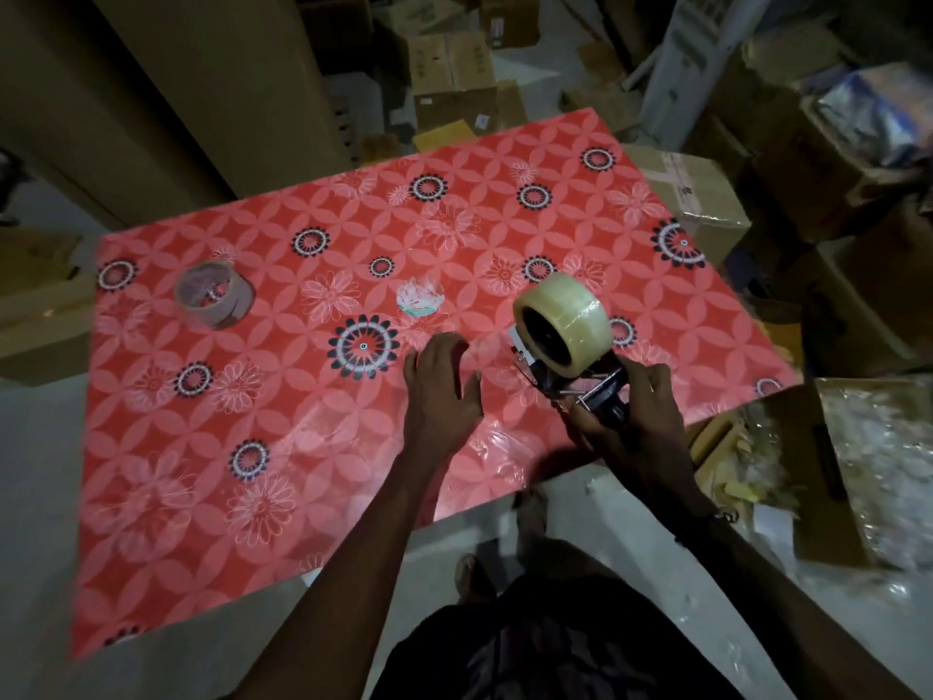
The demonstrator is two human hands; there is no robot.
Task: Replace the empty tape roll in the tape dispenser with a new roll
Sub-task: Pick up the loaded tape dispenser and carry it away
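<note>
The tape dispenser (580, 381) is held above the near right part of a table (282, 396) covered in a red flowered cloth; a full roll of clear tape (565, 323) sits on its wheel, the open side of the roll facing left and toward the camera; the right hand (636, 416) grips the dispenser's dark handle, fingers curled round it, with the roll end pointing up and away from the person. The left hand (439, 391) is just left of the dispenser, low over the cloth, palm down, its fingers spread and relaxed, holding nothing; whether it touches the cloth cannot be told. The empty tape roll (214, 295), a brownish core with little or no tape on it, lies on the far left part of the table, well apart from both hands. A small crumpled wad of white film (420, 297) lies on the cloth near the middle, between the empty core and the dispenser. Cardboard boxes (454, 68) stand stacked on the floor around the table; an open box of clear wrapping (868, 467) stands at the right.
</note>
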